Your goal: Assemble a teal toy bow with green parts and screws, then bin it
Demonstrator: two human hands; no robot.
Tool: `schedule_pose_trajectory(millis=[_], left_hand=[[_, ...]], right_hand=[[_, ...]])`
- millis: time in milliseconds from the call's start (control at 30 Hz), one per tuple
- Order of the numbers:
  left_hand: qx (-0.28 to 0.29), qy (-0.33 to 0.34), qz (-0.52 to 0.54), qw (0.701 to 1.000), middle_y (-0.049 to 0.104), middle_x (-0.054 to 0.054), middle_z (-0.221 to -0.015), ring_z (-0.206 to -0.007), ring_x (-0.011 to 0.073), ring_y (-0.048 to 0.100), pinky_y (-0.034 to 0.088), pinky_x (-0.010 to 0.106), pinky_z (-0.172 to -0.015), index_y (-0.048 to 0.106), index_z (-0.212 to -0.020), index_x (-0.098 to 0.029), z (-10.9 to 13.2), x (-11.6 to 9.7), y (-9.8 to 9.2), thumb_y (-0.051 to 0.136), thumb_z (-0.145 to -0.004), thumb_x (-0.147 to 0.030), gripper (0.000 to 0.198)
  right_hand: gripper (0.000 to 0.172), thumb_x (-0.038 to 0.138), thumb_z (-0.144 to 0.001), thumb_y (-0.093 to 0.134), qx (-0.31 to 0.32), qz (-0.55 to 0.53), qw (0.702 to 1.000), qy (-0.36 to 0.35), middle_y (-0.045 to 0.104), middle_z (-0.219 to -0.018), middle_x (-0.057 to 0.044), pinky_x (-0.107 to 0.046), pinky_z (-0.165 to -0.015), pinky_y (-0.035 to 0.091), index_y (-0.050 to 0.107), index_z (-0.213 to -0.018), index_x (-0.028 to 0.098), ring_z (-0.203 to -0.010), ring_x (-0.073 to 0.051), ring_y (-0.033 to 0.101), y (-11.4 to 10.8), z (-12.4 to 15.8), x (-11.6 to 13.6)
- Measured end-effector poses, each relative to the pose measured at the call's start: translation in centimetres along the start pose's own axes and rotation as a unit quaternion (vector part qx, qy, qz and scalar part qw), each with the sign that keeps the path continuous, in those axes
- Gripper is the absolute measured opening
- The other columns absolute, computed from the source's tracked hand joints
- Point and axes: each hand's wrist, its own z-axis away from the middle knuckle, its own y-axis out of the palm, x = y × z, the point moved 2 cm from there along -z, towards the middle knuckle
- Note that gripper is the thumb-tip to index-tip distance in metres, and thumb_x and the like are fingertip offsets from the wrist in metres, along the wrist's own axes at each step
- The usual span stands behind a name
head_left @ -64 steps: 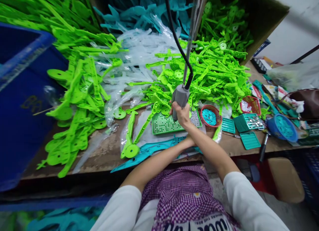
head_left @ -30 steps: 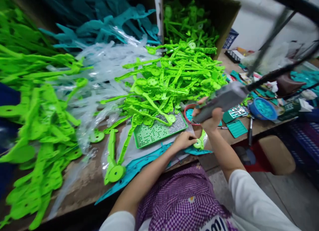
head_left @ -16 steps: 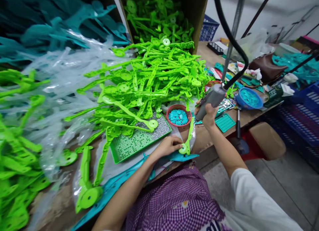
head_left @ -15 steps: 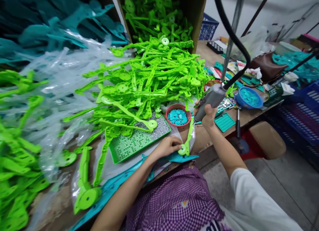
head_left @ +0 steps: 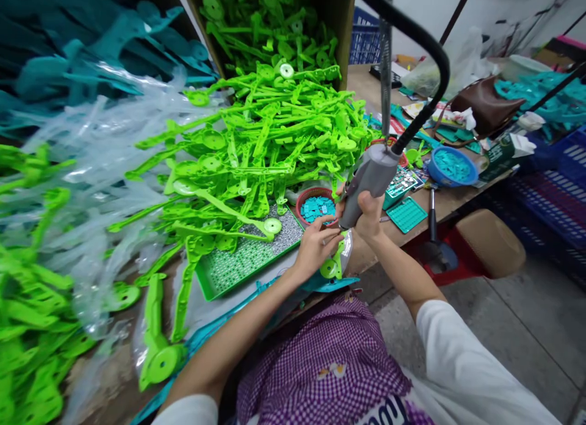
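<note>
Well, your apron (head_left: pixel 315 358) was nearest, then the teal part (head_left: pixel 336 284). Just past that, the green part (head_left: pixel 330 268) lay beside your left hand (head_left: pixel 317 247), its fingers bent at the tip of the driver (head_left: pixel 370 174); I couldn't tell whether they pinched anything. Your right hand (head_left: pixel 370 218) gripped the tilted driver. Beyond were the tray (head_left: pixel 231 269), the basket (head_left: pixel 301 215) and the heap (head_left: pixel 274 132).

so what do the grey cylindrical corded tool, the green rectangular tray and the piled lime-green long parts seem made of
Grey cylindrical corded tool: likely matte hard plastic, from its even grey.
Green rectangular tray: probably moulded plastic, low sheen, from its uniform colour and regular dotted floor.
Lime-green long parts: apparently moulded plastic, fairly smooth, given their repeated shapes.
</note>
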Motion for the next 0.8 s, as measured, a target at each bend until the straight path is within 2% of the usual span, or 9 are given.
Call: schedule_pose_trajectory(millis=[100, 267, 367, 433, 500, 600, 700, 800], left_hand=[[-0.020, 0.010, -0.002, 1.000, 0.064, 0.006, -0.122, -0.102, 0.0211, 0.064, 0.052, 0.038, -0.090, 0.076, -0.086, -0.023, 0.0, -0.2, 0.4, 0.068, -0.086, -0.030, 0.010], [-0.048, 0.016, -0.008, 0.999, 0.066, 0.007, -0.114, -0.099, 0.0208, 0.065, 0.052, 0.038, -0.090, 0.076, -0.078, -0.022, -0.1, -0.7, 0.5, 0.072, -0.083, -0.032, 0.011], [-0.042, 0.004, -0.008, 0.999, 0.064, 0.007, -0.119, -0.104, 0.0222, 0.065, 0.052, 0.039, -0.093, 0.075, -0.085, -0.023, -0.1, -0.4, 0.8, 0.073, -0.082, -0.034, 0.013], [-0.016, -0.002, -0.013, 1.000, 0.060, 0.009, -0.128, -0.114, 0.0246, 0.062, 0.051, 0.041, -0.097, 0.072, -0.105, -0.024, 0.2, 0.1, 1.1, 0.075, -0.079, -0.037, 0.029], [0.045, 0.003, -0.026, 0.999, 0.056, 0.010, -0.135, -0.122, 0.0256, 0.058, 0.049, 0.042, -0.102, 0.064, -0.124, -0.025, 0.8, 0.5, 1.7, 0.074, -0.080, -0.038, 0.047], [0.143, 0.011, -0.062, 0.988, 0.059, 0.011, -0.133, -0.120, 0.0245, 0.059, 0.048, 0.041, -0.102, 0.059, -0.132, -0.023, 2.0, 1.0, 2.7, 0.060, -0.091, -0.036, 0.043], [0.167, -0.017, -0.117, 0.979, 0.062, 0.011, -0.130, -0.115, 0.0256, 0.060, 0.049, 0.042, -0.099, 0.058, -0.134, -0.020, 2.8, 1.0, 3.3, 0.045, -0.097, -0.035, 0.042], [0.170, -0.045, -0.162, 0.971, 0.063, 0.010, -0.127, -0.111, 0.0252, 0.060, 0.048, 0.039, -0.093, 0.056, -0.137, -0.022, 3.0, 0.6, 3.3, 0.043, -0.098, -0.036, 0.043]], right_hand=[[0.066, 0.083, -0.065, 0.054, 0.001, -0.013, 1.000, 0.000, 0.058, -0.053, 0.001, -0.026, -0.041, 0.047, 0.066, -0.083, 0.020, -0.042, -0.014, 0.055, -0.2, 0.3, -0.1], [0.061, 0.079, -0.065, 0.059, -0.018, -0.036, 0.999, -0.014, 0.061, -0.060, 0.000, -0.027, -0.045, 0.049, 0.066, -0.078, 0.020, -0.047, -0.014, 0.057, -0.5, 0.7, -0.5], [0.058, 0.077, -0.069, 0.058, 0.012, -0.038, 0.999, -0.019, 0.058, -0.054, 0.001, -0.025, -0.041, 0.045, 0.066, -0.076, 0.020, -0.043, -0.013, 0.053, -0.9, 0.5, -0.6], [0.055, 0.075, -0.071, 0.058, 0.022, -0.006, 0.999, -0.030, 0.056, -0.049, 0.002, -0.024, -0.041, 0.044, 0.064, -0.068, 0.020, -0.042, -0.012, 0.052, -1.6, -0.1, -0.7], [0.052, 0.071, -0.073, 0.059, 0.007, 0.035, 0.998, -0.046, 0.054, -0.047, 0.003, -0.023, -0.042, 0.042, 0.060, -0.062, 0.020, -0.042, -0.011, 0.051, -2.6, -1.1, -1.1], [0.050, 0.068, -0.073, 0.061, -0.022, 0.059, 0.997, -0.054, 0.052, -0.045, 0.004, -0.022, -0.040, 0.037, 0.057, -0.060, 0.020, -0.038, -0.009, 0.047, -3.9, -3.1, -2.4], [0.050, 0.069, -0.072, 0.062, -0.005, 0.063, 0.997, -0.046, 0.051, -0.044, 0.004, -0.023, -0.041, 0.037, 0.057, -0.061, 0.020, -0.038, -0.010, 0.048, -4.1, -4.8, -4.4], [0.050, 0.069, -0.073, 0.060, 0.016, 0.076, 0.996, -0.042, 0.052, -0.045, 0.005, -0.024, -0.043, 0.039, 0.057, -0.062, 0.020, -0.040, -0.010, 0.049, -3.9, -5.5, -5.9]])
